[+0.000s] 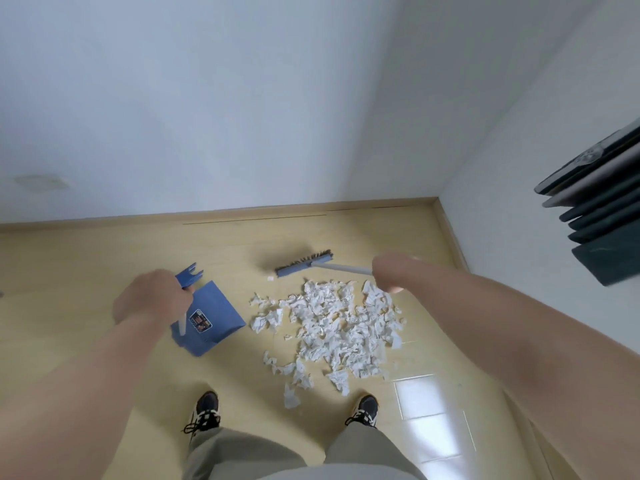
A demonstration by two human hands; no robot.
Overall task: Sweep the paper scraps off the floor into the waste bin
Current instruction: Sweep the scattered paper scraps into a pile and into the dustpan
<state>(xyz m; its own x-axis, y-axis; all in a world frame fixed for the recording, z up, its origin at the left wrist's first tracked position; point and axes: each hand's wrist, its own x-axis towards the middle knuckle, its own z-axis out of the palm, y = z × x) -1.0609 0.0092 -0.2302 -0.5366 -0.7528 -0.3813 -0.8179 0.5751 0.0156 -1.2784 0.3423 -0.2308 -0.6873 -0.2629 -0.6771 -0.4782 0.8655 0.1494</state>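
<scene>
Gathering step: my left hand [152, 299] grips the dustpan [213, 315] left of the scraps [339, 323], 1 pile mid-floor, my right hand [389, 271] grips the broom [304, 263] at its far edge; next, sweep left into the pan; bin unseen.

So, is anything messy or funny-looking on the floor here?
Yes. Crumpled white paper scraps are strewn over the floor in a loose heap right of the blue dustpan, with a few strays near the shoes. No waste bin is in view.
</scene>
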